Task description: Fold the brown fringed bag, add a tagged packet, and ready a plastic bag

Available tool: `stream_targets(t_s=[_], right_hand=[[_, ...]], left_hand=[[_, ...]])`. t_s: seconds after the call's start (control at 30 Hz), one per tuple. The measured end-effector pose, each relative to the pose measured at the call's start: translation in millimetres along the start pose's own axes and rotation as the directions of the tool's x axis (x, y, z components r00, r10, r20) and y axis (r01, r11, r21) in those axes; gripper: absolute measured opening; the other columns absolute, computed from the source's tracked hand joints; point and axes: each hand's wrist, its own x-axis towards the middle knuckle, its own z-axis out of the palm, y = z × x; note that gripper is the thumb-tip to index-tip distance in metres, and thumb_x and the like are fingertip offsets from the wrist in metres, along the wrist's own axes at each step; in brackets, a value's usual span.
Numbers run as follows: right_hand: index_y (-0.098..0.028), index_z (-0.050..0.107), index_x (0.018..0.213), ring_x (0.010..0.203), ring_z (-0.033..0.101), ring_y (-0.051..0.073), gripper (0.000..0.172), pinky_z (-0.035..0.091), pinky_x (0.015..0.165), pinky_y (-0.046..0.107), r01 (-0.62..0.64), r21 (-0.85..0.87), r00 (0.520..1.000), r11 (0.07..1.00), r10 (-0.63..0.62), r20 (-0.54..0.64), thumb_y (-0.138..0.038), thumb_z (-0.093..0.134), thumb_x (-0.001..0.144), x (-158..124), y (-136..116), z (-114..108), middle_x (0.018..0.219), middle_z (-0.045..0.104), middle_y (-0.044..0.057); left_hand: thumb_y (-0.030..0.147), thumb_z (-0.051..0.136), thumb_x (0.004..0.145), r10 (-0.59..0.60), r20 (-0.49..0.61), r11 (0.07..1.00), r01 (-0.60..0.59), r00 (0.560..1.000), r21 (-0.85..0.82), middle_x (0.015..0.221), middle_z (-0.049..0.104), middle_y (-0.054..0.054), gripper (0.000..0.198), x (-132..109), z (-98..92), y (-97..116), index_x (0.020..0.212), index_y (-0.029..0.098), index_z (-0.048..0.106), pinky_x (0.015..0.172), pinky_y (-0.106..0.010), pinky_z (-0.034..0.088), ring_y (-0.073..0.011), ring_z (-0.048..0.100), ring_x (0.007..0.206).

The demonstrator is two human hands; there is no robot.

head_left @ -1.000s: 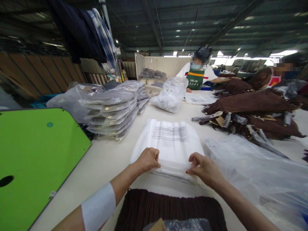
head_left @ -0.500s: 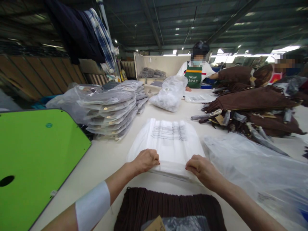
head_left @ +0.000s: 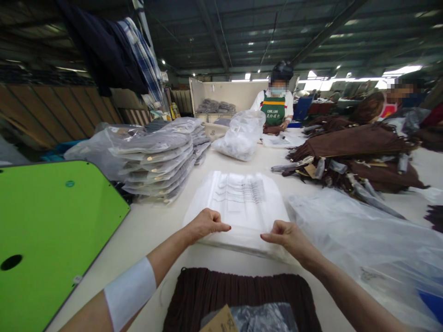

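A printed clear plastic bag (head_left: 238,198) lies flat on the white table, its near edge toward me. My left hand (head_left: 209,223) pinches that edge on the left, thumb pointing inward. At the right part of the same edge, my right hand (head_left: 285,235) also pinches the plastic between thumb and fingers. Nearer to me, below both hands, is a brown pleated item (head_left: 194,295) with a cardboard tag (head_left: 221,320) and a clear plastic packet (head_left: 266,318) on top.
Stacked bagged items (head_left: 159,157) stand at the left behind a green board (head_left: 58,230). Brown bags (head_left: 363,143) are piled at the right, beyond loose plastic sheeting (head_left: 363,240). A crumpled plastic bag (head_left: 242,133) lies ahead, near a person in a green apron (head_left: 274,110).
Both hands still hold the bag's near edge, with the thumbs now more extended. The person opposite has drawn an arm back from the brown pile and has brown material in front of them.
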Motion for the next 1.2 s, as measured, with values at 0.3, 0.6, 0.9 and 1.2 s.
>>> stream_targets(t_s=[0.3, 0.6, 0.9, 1.2], right_hand=[[-0.021, 0.043, 0.053, 0.055, 0.041, 0.013, 0.035, 0.031, 0.054, 0.027, 0.085, -0.106, 0.990, 0.991, -0.096, -0.107, -0.052, 0.050, 0.068, -10.2, 1.9, 0.8, 0.053, 0.042, -0.003], [-0.021, 0.048, 0.068, 0.066, 0.051, 0.013, 0.025, 0.040, 0.064, 0.026, 0.332, -0.344, 0.904, 0.879, -0.400, -0.149, -0.035, 0.041, 0.088, -26.5, 17.3, 2.4, 0.075, 0.052, 0.001], [-0.022, 0.060, 0.077, 0.068, 0.051, 0.018, 0.035, 0.038, 0.065, 0.027, 0.416, -0.608, 0.779, 0.677, -0.610, -0.147, 0.005, 0.039, 0.070, -38.3, 44.4, -1.0, 0.073, 0.059, 0.003], [-0.022, 0.060, 0.068, 0.054, 0.051, 0.014, 0.021, 0.035, 0.051, 0.026, 0.185, -0.216, 0.806, 0.959, -0.273, -0.524, -0.011, 0.042, 0.068, -45.1, 53.4, -14.1, 0.066, 0.058, 0.003]], left_hand=[[0.013, 0.052, 0.073, 0.102, -0.071, 0.862, -0.052, 0.992, 0.504, 0.060, 0.053, 0.002, 0.010, -19.2, -1.0, 0.8, 0.064, 0.019, 0.053, 0.059, -0.027, 0.036, -0.0158, 0.052, 0.061], [-0.001, 0.033, 0.080, 0.254, -0.079, 0.544, -0.074, 0.964, 0.836, 0.089, 0.061, -0.013, 0.028, -47.1, -6.1, -22.0, 0.087, 0.014, 0.056, 0.075, -0.040, 0.043, -0.0271, 0.056, 0.087], [-0.007, 0.030, 0.077, 0.374, -0.322, 0.535, 0.081, 0.870, 0.841, 0.080, 0.058, -0.005, 0.034, -67.5, -11.2, -53.7, 0.079, 0.018, 0.053, 0.071, -0.031, 0.048, -0.0196, 0.058, 0.077], [0.007, 0.053, 0.071, -0.203, -0.704, 0.948, -0.045, 0.681, -0.316, 0.063, 0.052, 0.002, 0.017, -77.1, -10.6, -62.7, 0.061, 0.020, 0.056, 0.046, -0.020, 0.035, -0.0125, 0.048, 0.053]])
